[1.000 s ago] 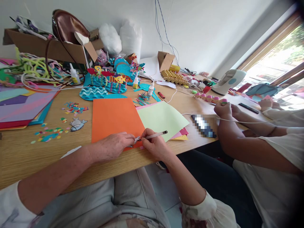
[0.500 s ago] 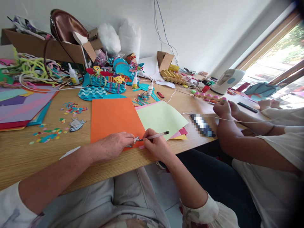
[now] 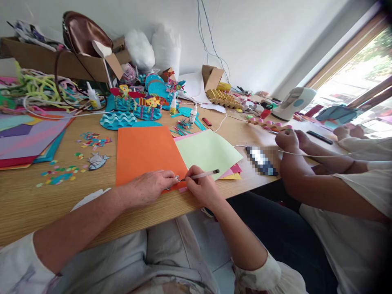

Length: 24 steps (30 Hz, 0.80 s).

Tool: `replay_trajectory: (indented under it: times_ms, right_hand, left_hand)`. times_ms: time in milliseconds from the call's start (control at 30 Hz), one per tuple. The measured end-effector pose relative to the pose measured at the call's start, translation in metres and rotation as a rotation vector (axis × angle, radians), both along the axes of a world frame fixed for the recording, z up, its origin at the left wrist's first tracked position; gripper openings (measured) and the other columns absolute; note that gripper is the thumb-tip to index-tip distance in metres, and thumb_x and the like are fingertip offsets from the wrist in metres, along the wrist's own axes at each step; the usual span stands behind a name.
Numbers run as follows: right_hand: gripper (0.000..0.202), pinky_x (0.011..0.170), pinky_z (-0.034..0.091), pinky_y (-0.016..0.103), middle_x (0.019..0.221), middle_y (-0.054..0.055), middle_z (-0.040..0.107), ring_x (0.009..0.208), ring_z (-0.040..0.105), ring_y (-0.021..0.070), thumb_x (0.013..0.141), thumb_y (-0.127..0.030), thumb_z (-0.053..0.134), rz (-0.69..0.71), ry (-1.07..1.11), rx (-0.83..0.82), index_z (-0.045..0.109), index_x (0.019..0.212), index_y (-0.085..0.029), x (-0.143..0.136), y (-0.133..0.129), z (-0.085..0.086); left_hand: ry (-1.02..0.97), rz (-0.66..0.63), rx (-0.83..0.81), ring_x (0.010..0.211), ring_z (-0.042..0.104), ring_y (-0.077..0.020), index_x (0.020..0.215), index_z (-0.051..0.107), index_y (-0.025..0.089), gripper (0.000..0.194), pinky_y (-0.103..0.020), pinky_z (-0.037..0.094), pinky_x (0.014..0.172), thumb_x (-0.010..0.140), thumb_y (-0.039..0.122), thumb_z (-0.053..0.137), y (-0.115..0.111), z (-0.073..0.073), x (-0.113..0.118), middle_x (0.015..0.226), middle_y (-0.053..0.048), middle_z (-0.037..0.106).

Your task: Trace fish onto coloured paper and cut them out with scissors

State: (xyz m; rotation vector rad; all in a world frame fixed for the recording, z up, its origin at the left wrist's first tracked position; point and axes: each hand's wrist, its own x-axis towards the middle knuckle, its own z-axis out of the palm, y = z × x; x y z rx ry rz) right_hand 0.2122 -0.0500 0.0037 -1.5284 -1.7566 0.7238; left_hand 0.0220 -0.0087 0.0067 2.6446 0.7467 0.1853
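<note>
My right hand (image 3: 200,185) grips a slim pen (image 3: 203,174) with a dark cap end, its tip at a small grey-and-white paper cutout (image 3: 177,179). The cutout lies near the lower right corner of an orange sheet (image 3: 143,151). Fingers together, my left hand (image 3: 150,183) holds the cutout down on the sheet and hides most of it. A grey fish cutout (image 3: 98,161) lies on the wooden table to the left. Pale green paper (image 3: 208,151) sits right of the orange sheet, over other coloured sheets.
Paper confetti (image 3: 61,175) is scattered at left, beside stacked coloured paper (image 3: 33,139). Blue sea-themed crafts (image 3: 147,110) and glue bottles (image 3: 192,113) stand behind. A phone (image 3: 260,159) lies at right, near a co-worker's hands (image 3: 288,139). White scraps (image 3: 92,198) lie by my left forearm.
My left hand and forearm have shifted slightly right, covering more of the cutout and baring more white scrap. The pen stays at the cutout's edge, nearly unmoved.
</note>
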Motion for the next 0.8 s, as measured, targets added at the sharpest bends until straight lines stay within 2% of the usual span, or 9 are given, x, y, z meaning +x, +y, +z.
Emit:
replay_trajectory:
  times_ms: [500,800]
  right_hand:
    - [0.009,0.049,0.028,0.023,0.055,-0.006,0.045,0.051,0.041,0.0112,0.072,-0.015,0.045,0.013,0.001,0.070,0.044,0.065,-0.021,-0.0046,0.0026,-0.0029]
    - [0.007,0.050,0.031,0.023,0.057,-0.005,0.048,0.052,0.042,0.0115,0.072,-0.017,0.044,0.012,0.010,0.038,0.045,0.066,-0.021,-0.0067,0.0055,-0.0013]
  left_hand:
    - [0.035,0.012,0.008,0.094,0.054,-0.0162,0.112,0.054,0.025,0.033,-0.026,0.041,0.081,0.089,0.013,0.034,-0.0038,0.0018,0.0006,0.105,-0.002,0.057]
    - [0.020,0.008,0.019,0.095,0.053,-0.0167,0.112,0.054,0.026,0.034,-0.027,0.041,0.082,0.088,0.010,0.036,-0.0033,-0.0009,-0.0007,0.106,-0.002,0.056]
